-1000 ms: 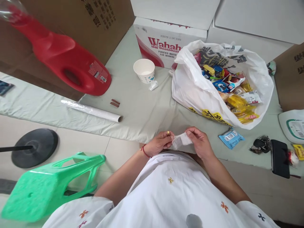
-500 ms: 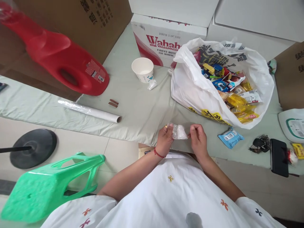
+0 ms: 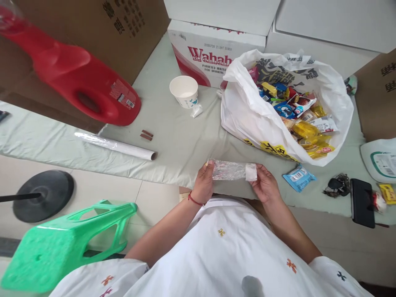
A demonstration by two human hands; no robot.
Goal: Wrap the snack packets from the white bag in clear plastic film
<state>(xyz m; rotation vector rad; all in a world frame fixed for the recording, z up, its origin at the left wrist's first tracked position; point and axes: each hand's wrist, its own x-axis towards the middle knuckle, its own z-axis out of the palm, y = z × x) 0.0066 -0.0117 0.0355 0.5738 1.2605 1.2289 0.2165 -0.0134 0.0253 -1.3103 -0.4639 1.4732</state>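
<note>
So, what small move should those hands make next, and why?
I'd suggest the right hand gently ease the clear wrap off the small white piece, though I can't tell how they're joined. The left hand pinches the wrap's far end, the wrap spans the space between both hands, and the white piece sits in the right hand's grip.

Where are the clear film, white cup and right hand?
Clear film (image 3: 229, 170), head view, middle of its span.
White cup (image 3: 183, 100), head view, front of its outer wall.
Right hand (image 3: 266, 184), head view, middle of the hand.
</note>
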